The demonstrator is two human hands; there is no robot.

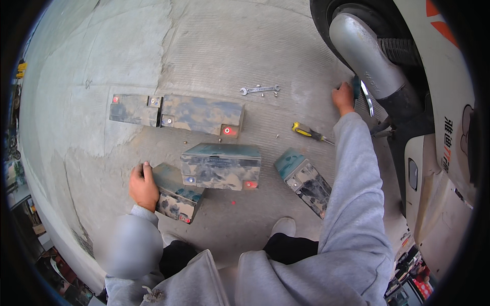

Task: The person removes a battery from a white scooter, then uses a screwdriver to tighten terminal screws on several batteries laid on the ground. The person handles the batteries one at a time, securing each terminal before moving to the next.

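Note:
At the left, my left hand (144,187) grips the outer end of a dusty grey-green battery (173,178), which stands on the floor by my foot. My right hand (343,98) reaches far to the right beside the scooter, its fingers closed at a dark teal object (355,86). That object is mostly hidden, so its kind is unclear. Between my hands stands another dirty battery (221,171) with blue- and red-marked terminals. A tilted-looking battery (306,181) lies partly behind my right forearm. Two more batteries, one long (201,115) and one at its left (133,108), sit end to end farther away.
An open-ended wrench (260,90) lies on the concrete with small bolts around it. A yellow-and-black screwdriver (311,132) rests left of my right forearm. The scooter (426,148), with its wheel and silver motor-like part (360,48), fills the right side.

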